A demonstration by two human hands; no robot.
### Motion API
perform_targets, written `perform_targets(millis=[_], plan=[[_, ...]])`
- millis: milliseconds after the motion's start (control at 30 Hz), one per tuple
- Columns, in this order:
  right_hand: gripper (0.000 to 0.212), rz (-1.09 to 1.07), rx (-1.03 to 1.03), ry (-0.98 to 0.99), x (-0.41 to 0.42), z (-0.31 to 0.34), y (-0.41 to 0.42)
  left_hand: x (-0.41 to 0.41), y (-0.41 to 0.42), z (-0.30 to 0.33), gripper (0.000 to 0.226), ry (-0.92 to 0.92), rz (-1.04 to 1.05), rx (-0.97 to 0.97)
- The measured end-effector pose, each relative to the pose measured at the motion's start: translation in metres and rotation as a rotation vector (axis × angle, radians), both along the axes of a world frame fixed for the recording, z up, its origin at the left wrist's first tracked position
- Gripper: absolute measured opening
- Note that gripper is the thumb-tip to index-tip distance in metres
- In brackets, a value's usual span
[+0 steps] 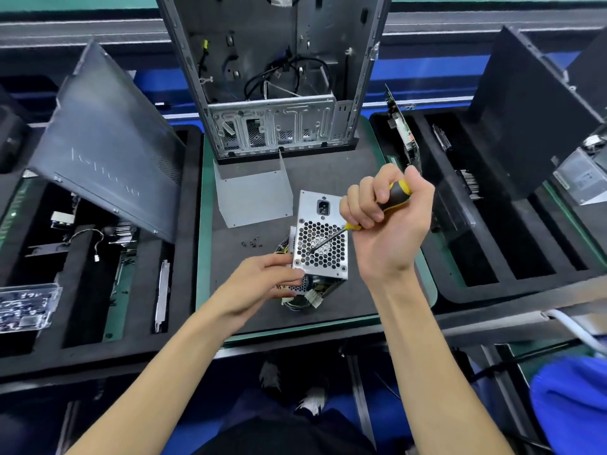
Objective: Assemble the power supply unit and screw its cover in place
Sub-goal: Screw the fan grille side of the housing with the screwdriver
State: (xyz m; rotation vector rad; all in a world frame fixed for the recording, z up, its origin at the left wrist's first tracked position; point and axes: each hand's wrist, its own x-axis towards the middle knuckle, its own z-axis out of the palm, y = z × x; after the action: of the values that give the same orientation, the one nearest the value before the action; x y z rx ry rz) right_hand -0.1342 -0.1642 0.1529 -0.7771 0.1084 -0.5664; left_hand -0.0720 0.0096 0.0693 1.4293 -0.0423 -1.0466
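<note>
A silver power supply unit (320,238) stands on end on the dark mat (361,290), its honeycomb fan grille facing up at me. My left hand (262,284) grips its lower left side, next to loose cables and a white connector (313,297). My right hand (384,221) is closed around a yellow-and-black screwdriver (397,195). The screwdriver's shaft slants down to the left and its tip rests on the grille. A bent grey metal cover (253,198) lies on the mat behind the unit. A few small dark screws (253,243) lie just left of the unit.
An open computer case (272,93) stands upright at the back of the mat. A grey side panel (108,142) leans at the left over a foam tray (82,290) with parts. Another slotted foam tray (509,241) and a dark panel (532,110) stand at the right.
</note>
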Motion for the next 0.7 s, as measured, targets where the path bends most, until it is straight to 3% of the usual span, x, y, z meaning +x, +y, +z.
perform_targets(millis=[200,700], plan=[[0.041,0.014,-0.142,0.020,-0.004,-0.006,0.012,-0.013,-0.001,-0.008,0.023,0.007,0.121,-0.134],[0.037,0.044,-0.231,0.069,0.003,-0.022,0.025,-0.016,-0.003,-0.007,0.022,0.005,0.177,-0.128]])
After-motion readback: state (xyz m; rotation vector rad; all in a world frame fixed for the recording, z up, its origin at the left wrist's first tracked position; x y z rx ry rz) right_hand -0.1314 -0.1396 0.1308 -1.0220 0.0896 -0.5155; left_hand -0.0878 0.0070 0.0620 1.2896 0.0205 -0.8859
